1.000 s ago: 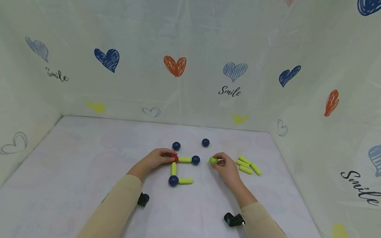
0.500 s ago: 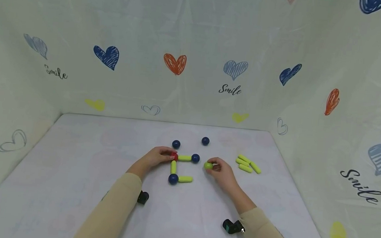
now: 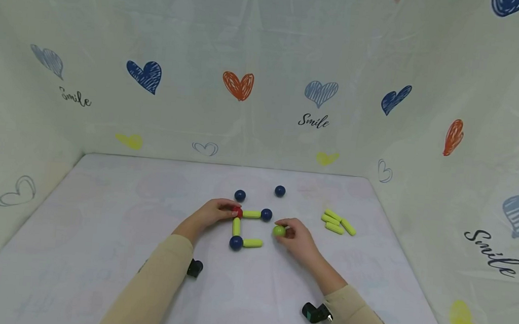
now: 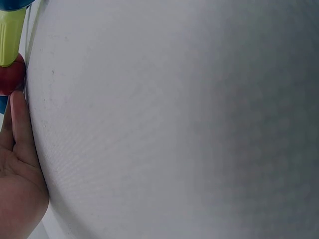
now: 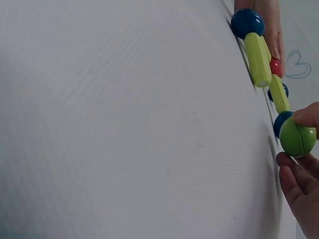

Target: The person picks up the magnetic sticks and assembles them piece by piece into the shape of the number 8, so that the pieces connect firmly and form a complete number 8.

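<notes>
My left hand [image 3: 212, 212] holds a red ball [image 3: 237, 212] between thumb and fingers, at the corner of a joined shape. From that ball one yellow-green rod [image 3: 252, 215] runs right to a blue ball [image 3: 266, 215]. Another rod [image 3: 236, 227] comes toward me to a second blue ball [image 3: 236, 243], which bears a third rod [image 3: 252, 243] pointing right with its far end free. My right hand [image 3: 299, 242] pinches a green ball [image 5: 297, 137], a little right of the shape. In the left wrist view the red ball [image 4: 12, 75] shows at the fingertips.
Two loose blue balls, one [image 3: 240, 195] behind the left hand and one [image 3: 280, 191] farther right, lie toward the back. Several yellow-green rods [image 3: 334, 228] lie in a group at the right. Black wrist cameras [image 3: 316, 313] stick out from the sleeves above the table [image 3: 119, 252].
My right hand has brought the green ball leftward and nearer to me, away from the loose rods. The left hand stays at the red ball and the joined shape keeps its place.
</notes>
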A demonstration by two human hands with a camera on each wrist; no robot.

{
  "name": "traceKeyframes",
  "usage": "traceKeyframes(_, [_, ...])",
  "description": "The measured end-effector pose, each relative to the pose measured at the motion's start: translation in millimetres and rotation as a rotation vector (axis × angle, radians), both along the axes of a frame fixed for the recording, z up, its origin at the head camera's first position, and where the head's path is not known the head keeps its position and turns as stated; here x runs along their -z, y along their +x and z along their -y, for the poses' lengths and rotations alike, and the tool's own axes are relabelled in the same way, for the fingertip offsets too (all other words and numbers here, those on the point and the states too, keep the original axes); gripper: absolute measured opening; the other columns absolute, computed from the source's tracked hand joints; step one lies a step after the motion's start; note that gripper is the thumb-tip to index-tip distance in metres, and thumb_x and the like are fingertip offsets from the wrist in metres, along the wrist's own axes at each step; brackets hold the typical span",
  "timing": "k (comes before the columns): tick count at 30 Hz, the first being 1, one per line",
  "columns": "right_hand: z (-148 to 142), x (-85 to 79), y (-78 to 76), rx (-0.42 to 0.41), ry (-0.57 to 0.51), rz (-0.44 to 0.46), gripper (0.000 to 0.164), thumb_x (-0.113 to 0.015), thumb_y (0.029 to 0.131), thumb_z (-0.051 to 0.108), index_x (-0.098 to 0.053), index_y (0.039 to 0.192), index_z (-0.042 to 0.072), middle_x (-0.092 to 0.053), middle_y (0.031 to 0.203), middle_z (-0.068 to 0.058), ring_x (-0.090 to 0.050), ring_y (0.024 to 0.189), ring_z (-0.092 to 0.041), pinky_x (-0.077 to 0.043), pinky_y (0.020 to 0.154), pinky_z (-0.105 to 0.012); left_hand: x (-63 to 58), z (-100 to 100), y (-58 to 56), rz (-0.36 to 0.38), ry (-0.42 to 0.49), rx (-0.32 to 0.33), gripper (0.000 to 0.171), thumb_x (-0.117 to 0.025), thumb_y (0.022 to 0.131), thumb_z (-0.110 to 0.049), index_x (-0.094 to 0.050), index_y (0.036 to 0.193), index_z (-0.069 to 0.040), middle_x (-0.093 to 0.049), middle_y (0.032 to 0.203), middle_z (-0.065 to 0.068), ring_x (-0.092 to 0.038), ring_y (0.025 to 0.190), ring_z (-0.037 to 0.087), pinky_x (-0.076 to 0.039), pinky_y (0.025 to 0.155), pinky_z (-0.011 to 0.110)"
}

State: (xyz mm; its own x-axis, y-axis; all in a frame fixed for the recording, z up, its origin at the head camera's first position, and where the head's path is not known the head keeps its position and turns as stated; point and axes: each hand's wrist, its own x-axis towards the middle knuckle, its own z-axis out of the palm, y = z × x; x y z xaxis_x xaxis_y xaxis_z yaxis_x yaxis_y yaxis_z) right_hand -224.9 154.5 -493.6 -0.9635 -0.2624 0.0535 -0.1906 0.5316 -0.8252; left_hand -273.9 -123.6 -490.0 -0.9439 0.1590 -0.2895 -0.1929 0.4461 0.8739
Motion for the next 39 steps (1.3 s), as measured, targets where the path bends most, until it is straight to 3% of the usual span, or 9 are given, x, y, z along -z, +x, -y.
traceKeyframes(5, [3.0,-3.0,0.4,-0.087,0.031,-0.021,0.034,-0.071,0.084,0.002,-0.068,0.117,0.008,-0.054,0.103,-0.004,-0.050,0.084,-0.017,-0.046,0.073,-0.029,1.6,0.3,-0.7,-0.005,0.002,0.005,0.031,-0.069,0.092,-0.016,-0.068,0.123,-0.012,-0.057,0.132,0.011,-0.047,0.124,0.030,-0.037,0.106,0.045])
traceKeyframes(14, [10.0,-4.4,-0.6,-0.170,0.085,0.019,0.032,-0.069,0.084,0.002,-0.071,0.114,0.012,-0.050,0.100,-0.002,-0.049,0.081,-0.017,-0.047,0.068,-0.027,3.4,1.3,-1.5,-0.008,0.014,0.008,0.032,-0.069,0.092,-0.016,-0.068,0.124,-0.013,-0.058,0.131,0.010,-0.048,0.124,0.029,-0.039,0.105,0.044])
traceKeyframes(24, [17.0,-6.9,-3.1,-0.184,0.095,0.086,0.027,-0.070,0.080,0.000,-0.071,0.103,0.013,-0.049,0.103,-0.002,-0.050,0.089,-0.019,-0.049,0.070,-0.028,2.6,0.6,-1.7,-0.009,-0.010,0.006,0.032,-0.070,0.091,-0.016,-0.068,0.124,-0.014,-0.058,0.131,0.010,-0.048,0.123,0.029,-0.038,0.106,0.045])
traceKeyframes(35, [21.3,-5.8,-4.6,-0.239,0.125,0.046,0.020,-0.078,0.080,0.006,-0.070,0.097,0.014,-0.053,0.102,0.000,-0.051,0.092,-0.017,-0.047,0.080,-0.034,3.1,0.5,-2.6,-0.012,-0.013,0.010,0.032,-0.069,0.092,-0.015,-0.068,0.124,-0.013,-0.058,0.131,0.010,-0.047,0.124,0.030,-0.039,0.105,0.045])
traceKeyframes(39, [23.5,-6.3,-5.0,-0.258,0.137,0.036,0.020,-0.079,0.080,0.008,-0.071,0.097,0.014,-0.054,0.100,0.001,-0.051,0.090,-0.017,-0.046,0.078,-0.033,3.5,0.9,-2.6,-0.009,-0.008,0.010,0.033,-0.069,0.092,-0.016,-0.068,0.124,-0.014,-0.058,0.132,0.010,-0.046,0.126,0.030,-0.038,0.106,0.045])
